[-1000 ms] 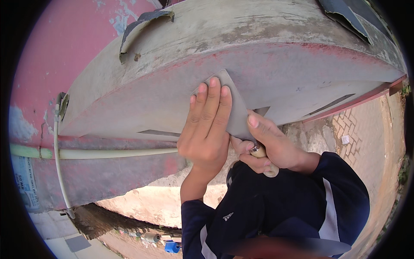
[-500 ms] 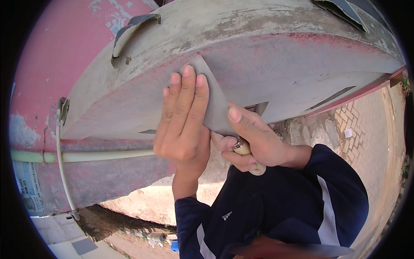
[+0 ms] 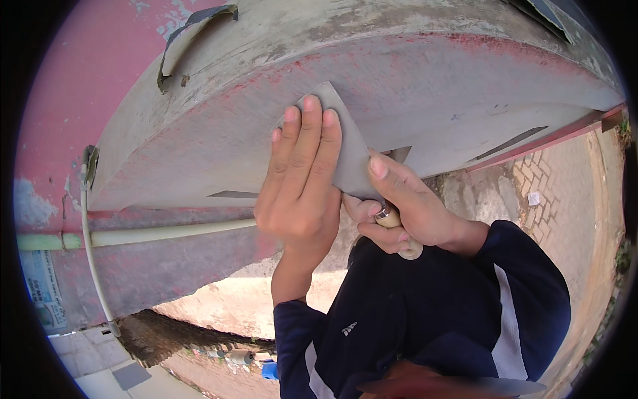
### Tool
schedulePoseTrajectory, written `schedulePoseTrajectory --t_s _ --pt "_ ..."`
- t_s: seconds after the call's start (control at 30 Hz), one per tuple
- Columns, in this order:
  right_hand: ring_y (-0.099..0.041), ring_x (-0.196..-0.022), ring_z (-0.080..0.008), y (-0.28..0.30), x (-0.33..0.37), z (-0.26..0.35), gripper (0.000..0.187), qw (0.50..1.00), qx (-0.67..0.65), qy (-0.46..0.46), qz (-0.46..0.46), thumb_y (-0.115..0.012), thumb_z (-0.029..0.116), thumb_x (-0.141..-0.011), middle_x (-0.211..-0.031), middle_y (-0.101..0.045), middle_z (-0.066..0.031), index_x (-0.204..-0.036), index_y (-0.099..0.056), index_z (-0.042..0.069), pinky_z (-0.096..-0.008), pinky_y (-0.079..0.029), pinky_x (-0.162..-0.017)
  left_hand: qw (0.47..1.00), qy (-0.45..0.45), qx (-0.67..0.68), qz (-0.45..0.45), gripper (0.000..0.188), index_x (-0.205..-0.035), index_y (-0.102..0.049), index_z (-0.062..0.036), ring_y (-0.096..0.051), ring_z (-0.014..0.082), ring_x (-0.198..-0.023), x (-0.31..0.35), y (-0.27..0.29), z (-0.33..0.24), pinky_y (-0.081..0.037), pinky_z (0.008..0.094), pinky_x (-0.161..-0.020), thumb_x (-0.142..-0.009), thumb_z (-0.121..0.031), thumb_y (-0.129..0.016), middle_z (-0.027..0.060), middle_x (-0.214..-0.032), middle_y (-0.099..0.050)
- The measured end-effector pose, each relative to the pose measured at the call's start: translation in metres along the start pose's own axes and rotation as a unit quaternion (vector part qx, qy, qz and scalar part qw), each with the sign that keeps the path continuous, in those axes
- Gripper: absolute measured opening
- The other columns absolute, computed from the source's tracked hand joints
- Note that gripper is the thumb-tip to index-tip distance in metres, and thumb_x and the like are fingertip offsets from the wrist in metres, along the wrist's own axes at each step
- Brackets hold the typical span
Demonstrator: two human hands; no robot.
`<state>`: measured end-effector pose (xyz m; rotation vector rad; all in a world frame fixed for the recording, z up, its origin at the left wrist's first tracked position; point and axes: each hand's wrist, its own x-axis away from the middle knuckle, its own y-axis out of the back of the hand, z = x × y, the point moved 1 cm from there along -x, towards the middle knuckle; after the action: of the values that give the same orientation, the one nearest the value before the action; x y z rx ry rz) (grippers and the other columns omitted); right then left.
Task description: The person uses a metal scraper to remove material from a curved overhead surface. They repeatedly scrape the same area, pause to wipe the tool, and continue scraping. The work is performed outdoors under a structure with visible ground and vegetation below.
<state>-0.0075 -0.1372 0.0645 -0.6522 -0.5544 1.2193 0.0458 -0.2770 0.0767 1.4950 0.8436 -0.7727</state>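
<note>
My right hand (image 3: 419,209) is wrapped round the pale wooden handle (image 3: 391,217) of what looks like a putty knife, its thumb along the edge of the broad grey blade (image 3: 355,149). The blade lies flat against the curved, grey, paint-stained surface (image 3: 425,93) in front of me, one corner pointing up and away. My left hand (image 3: 299,179) rests flat on the blade, fingers stretched out and close together, pressing it to the surface. Those fingers cover the blade's left part.
Curled strips of dark sheet (image 3: 189,40) stick up from the rough upper rim. Slots (image 3: 512,143) pierce the grey surface. At left are a pink wall (image 3: 73,120), a pale horizontal pipe (image 3: 166,236) and a thin upright pipe (image 3: 93,266). Paving (image 3: 538,179) lies below right.
Both hands and the blade have slid together to the right along the grey surface. The view has shifted slightly. The grip on the handle stays the same.
</note>
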Motion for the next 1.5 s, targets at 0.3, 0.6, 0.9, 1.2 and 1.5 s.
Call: schedulePoseTrajectory --t_s 0.3,0.6,0.9,1.2,1.5 --pt "-0.033 -0.042 -0.0036 -0.004 0.0 0.006 0.056 0.999 -0.018 -0.032 -0.017 -0.025 0.051 -0.109 -0.076 -0.039 0.0012 -0.15 -0.028 0.013 -0.0194 -0.033 -0.037 1.0 0.013 0.007 -0.017 0.041 -0.115 -0.076 -0.0068 -0.067 0.0284 -0.117 -0.004 -0.001 -0.002 -0.055 0.0417 -0.097 -0.077 -0.001 -0.062 0.0122 -0.12 -0.072" --pt "-0.034 -0.042 -0.0034 -0.006 -0.005 0.011 0.058 0.999 0.01 -0.046 -0.019 -0.024 0.05 -0.109 -0.076 -0.04 0.0011 -0.151 -0.027 0.011 -0.0192 -0.033 -0.037 0.999 0.012 -0.009 -0.029 0.045 -0.114 -0.077 -0.0068 -0.067 0.0293 -0.117 -0.009 0.002 0.0 -0.055 0.0437 -0.097 -0.074 0.002 -0.06 0.0135 -0.119 -0.072" --pt "-0.034 -0.044 -0.0033 -0.01 -0.008 0.014 0.056 0.999 0.021 -0.017 0.02 -0.024 0.05 -0.109 -0.077 -0.04 0.0009 -0.148 -0.03 0.01 -0.0193 -0.034 -0.038 0.998 0.02 -0.002 -0.051 0.047 -0.115 -0.076 -0.0064 -0.067 0.0291 -0.118 -0.008 0.001 0.004 -0.054 0.044 -0.099 -0.073 0.003 -0.058 0.0134 -0.12 -0.072" --pt "-0.035 -0.043 -0.0041 -0.009 -0.008 0.019 0.058 0.997 0.07 -0.019 0.01 -0.023 0.053 -0.108 -0.079 -0.04 0.0002 -0.148 -0.03 0.012 -0.0201 -0.035 -0.038 0.997 0.018 0.006 -0.079 0.042 -0.112 -0.077 -0.007 -0.068 0.0271 -0.117 -0.007 -0.005 0.004 -0.055 0.0415 -0.097 -0.076 0.002 -0.06 0.0126 -0.119 -0.073" --pt "-0.035 -0.043 -0.0037 -0.016 -0.002 0.019 0.053 0.999 0.049 -0.008 0.014 -0.027 0.051 -0.109 -0.08 -0.041 0.0011 -0.148 -0.028 0.016 -0.0198 -0.033 -0.037 0.998 0.036 0.015 -0.049 0.04 -0.112 -0.077 -0.0061 -0.067 0.028 -0.117 -0.014 0.006 -0.008 -0.056 0.0417 -0.098 -0.076 0.004 -0.06 0.0121 -0.121 -0.072"
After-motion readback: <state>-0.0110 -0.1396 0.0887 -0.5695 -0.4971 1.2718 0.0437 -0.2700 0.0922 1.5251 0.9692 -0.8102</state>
